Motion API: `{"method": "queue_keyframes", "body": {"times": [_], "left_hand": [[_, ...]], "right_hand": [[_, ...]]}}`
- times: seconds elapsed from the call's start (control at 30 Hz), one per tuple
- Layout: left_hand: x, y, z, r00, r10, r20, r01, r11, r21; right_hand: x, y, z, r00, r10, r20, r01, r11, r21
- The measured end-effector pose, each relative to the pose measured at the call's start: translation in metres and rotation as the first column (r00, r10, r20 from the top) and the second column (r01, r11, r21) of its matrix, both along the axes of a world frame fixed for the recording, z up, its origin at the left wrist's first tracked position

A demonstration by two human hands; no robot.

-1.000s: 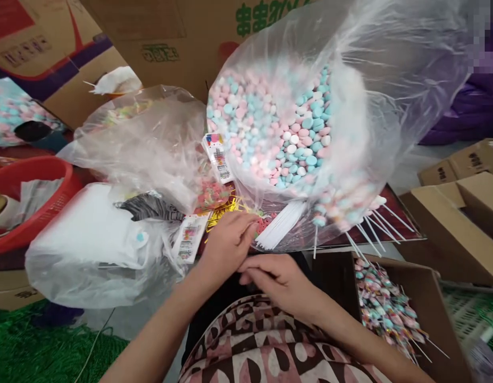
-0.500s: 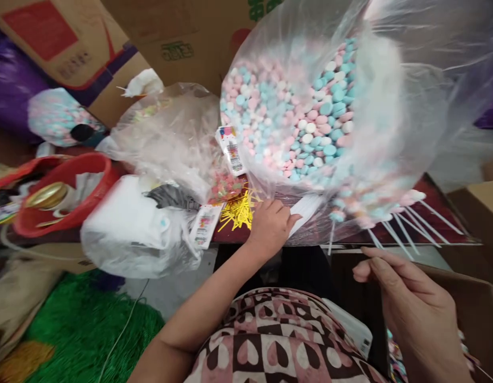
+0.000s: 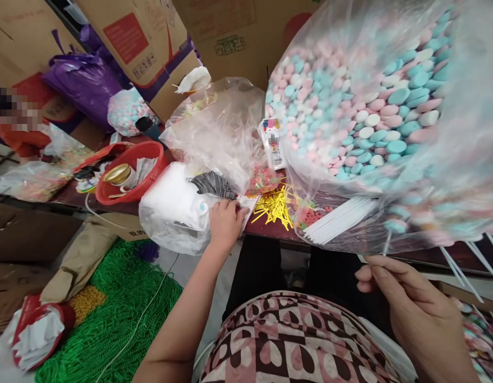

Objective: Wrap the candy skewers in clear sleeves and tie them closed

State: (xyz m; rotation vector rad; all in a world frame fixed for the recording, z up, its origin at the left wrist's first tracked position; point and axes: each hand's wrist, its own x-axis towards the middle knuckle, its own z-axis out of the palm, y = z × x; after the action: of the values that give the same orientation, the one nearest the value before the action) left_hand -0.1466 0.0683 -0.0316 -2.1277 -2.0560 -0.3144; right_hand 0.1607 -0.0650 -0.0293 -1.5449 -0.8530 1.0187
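Observation:
My left hand (image 3: 226, 223) lies at the right edge of a clear bag of white sheets (image 3: 172, 202), fingers bent down over a printed label card (image 3: 250, 205) that it mostly covers. What its fingertips grip is hidden. Yellow twist ties (image 3: 275, 206) are just right of it. My right hand (image 3: 414, 303) is raised before the table edge, thumb and fingers pressed together; anything in them is too small to make out. Close above its fingertips, a white stick (image 3: 387, 242) points down from a blue-and-pink candy (image 3: 398, 224) on the table.
A big clear bag of pastel candies (image 3: 374, 127) fills the right. White paper sticks (image 3: 337, 221) lie before it. Further left are a clear plastic bag (image 3: 222, 122) and a red basket (image 3: 158, 165). Green strands (image 3: 122, 308) cover the floor; a box of wrapped candies (image 3: 483, 335) is lower right.
My left hand has moved left, from beside the white sticks past the twist ties to the label card. The view has turned left. My right hand keeps its pinched shape.

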Motion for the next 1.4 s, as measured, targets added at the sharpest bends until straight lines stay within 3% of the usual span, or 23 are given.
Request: {"method": "queue_keyframes", "body": {"times": [0.1, 0.23, 0.4, 0.5, 0.6, 0.73, 0.8, 0.9, 1.0, 1.07, 1.17, 1.23, 1.3, 1.4], "left_hand": [[-0.002, 0.007, -0.006, 0.999, 0.041, 0.011, -0.041, 0.999, -0.017], [-0.006, 0.014, -0.004, 0.998, 0.052, 0.044, -0.050, 0.998, -0.041], [-0.012, 0.012, 0.001, 0.992, 0.036, 0.122, -0.034, 0.999, -0.020], [-0.011, 0.004, 0.008, 0.977, 0.007, 0.212, -0.023, 0.997, 0.073], [0.000, -0.010, 0.015, 0.943, -0.186, 0.276, 0.114, 0.959, 0.258], [0.035, -0.030, 0.015, 0.781, -0.586, 0.217, 0.471, 0.781, 0.411], [0.054, -0.036, 0.011, 0.709, -0.677, 0.198, 0.569, 0.715, 0.407], [0.076, -0.040, 0.009, 0.667, -0.691, 0.279, 0.590, 0.719, 0.368], [0.087, -0.041, 0.014, 0.592, -0.555, 0.584, 0.531, 0.814, 0.235], [0.089, -0.041, 0.018, 0.467, -0.314, 0.827, 0.520, 0.854, 0.030], [0.092, -0.040, 0.022, 0.206, 0.117, 0.972, 0.602, 0.768, -0.220], [0.094, -0.041, 0.021, 0.084, 0.275, 0.958, 0.618, 0.739, -0.266], [0.096, -0.042, 0.019, 0.047, 0.310, 0.950, 0.588, 0.760, -0.277], [0.097, -0.042, 0.018, 0.114, 0.229, 0.967, 0.596, 0.763, -0.251]], "right_hand": [[-0.002, -0.003, -0.005, 0.999, 0.037, -0.019, -0.037, 0.999, 0.003], [-0.006, -0.002, -0.004, 0.997, 0.072, 0.005, -0.072, 0.997, 0.021], [-0.030, 0.016, 0.007, 0.968, 0.248, 0.041, -0.249, 0.968, 0.023], [-0.046, 0.031, 0.012, 0.932, 0.358, 0.051, -0.360, 0.932, 0.045], [-0.057, 0.049, 0.018, 0.909, 0.416, -0.009, -0.415, 0.909, 0.036], [-0.066, 0.073, 0.025, 0.859, 0.451, -0.244, -0.461, 0.887, 0.016], [-0.068, 0.080, 0.027, 0.840, 0.450, -0.302, -0.468, 0.884, 0.015], [-0.065, 0.082, 0.027, 0.880, 0.368, -0.302, -0.380, 0.925, 0.020], [-0.057, 0.078, 0.024, 0.905, 0.246, -0.346, -0.246, 0.968, 0.045], [-0.052, 0.074, 0.020, 0.908, 0.193, -0.373, -0.184, 0.981, 0.061], [-0.045, 0.066, 0.013, 0.949, 0.129, -0.288, -0.100, 0.989, 0.111], [-0.043, 0.060, 0.008, 0.983, 0.098, -0.156, -0.074, 0.986, 0.151], [-0.041, 0.055, 0.003, 0.993, 0.102, -0.061, -0.091, 0.982, 0.165], [-0.038, 0.049, 0.002, 0.985, 0.149, -0.086, -0.136, 0.982, 0.133]]}}
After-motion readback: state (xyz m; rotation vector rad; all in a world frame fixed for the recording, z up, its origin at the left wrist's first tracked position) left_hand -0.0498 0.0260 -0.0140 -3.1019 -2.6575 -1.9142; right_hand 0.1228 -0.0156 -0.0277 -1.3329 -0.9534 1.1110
